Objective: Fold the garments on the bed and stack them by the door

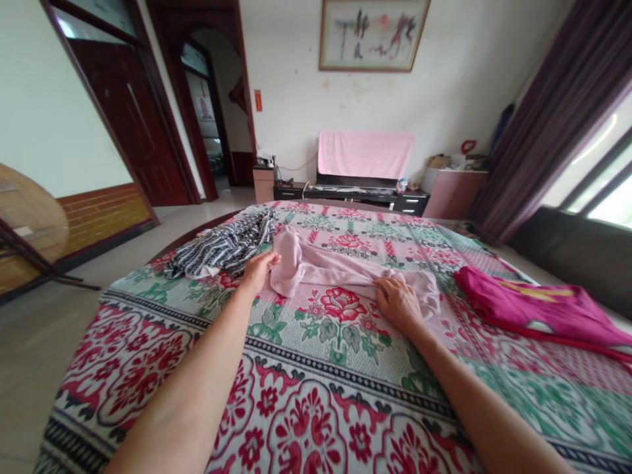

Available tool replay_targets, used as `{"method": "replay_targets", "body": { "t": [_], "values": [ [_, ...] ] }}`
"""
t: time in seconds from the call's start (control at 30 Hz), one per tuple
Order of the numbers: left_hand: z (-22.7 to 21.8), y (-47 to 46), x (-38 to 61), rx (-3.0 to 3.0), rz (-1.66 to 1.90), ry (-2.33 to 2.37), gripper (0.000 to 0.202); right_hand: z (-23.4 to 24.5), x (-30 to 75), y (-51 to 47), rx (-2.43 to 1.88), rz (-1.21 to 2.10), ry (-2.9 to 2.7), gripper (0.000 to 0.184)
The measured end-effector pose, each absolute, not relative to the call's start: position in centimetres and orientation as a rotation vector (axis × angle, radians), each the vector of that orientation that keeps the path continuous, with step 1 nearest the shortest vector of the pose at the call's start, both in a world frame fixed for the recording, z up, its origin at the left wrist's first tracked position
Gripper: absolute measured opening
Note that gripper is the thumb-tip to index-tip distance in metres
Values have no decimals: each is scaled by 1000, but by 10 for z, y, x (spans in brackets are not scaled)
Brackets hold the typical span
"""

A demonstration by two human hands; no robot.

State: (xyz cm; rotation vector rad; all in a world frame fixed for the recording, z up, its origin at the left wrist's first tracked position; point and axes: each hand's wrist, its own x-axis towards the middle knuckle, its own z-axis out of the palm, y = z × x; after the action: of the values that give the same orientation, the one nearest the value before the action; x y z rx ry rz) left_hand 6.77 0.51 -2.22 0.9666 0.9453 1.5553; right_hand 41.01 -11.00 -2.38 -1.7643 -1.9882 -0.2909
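head view: pale pink soft-cloth garment lies in a long crosswise strip mid-table, on a red, green and white floral-patterned tablecloth. left hand is at the garment's left end, thumb and fingertips pinched on its edge. right hand is palm down near the right end, fingers on the cloth; can't tell if they grip it or only press. garment is creased between the hands, left end spread wider.

black-and-white striped crumpled fabric sits just beyond the left hand, to its left. magenta folded garment with yellow stripes lies off to the right, apart from the pink one. behind the table: pink rectangular cloth cover over a dark low cabinet.
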Motion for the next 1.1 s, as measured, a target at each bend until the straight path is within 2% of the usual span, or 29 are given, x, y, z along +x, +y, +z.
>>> {"method": "replay_targets", "body": {
  "t": [0.63, 0.83, 1.1],
  "values": [
    [-21, 7, 65, 911, 1524, 917, 26, -28, 413, -107, -1748, -299, -1997, 31],
    [-8, 30, 88, 504, 1663, 1210, 11, -25, 410, -109, -1772, -295, -1983, 28],
    [-4, 53, 140, 266, 1724, 1038, 5, -27, 411, -111, -1740, -307, -1985, 26]
  ]
}}
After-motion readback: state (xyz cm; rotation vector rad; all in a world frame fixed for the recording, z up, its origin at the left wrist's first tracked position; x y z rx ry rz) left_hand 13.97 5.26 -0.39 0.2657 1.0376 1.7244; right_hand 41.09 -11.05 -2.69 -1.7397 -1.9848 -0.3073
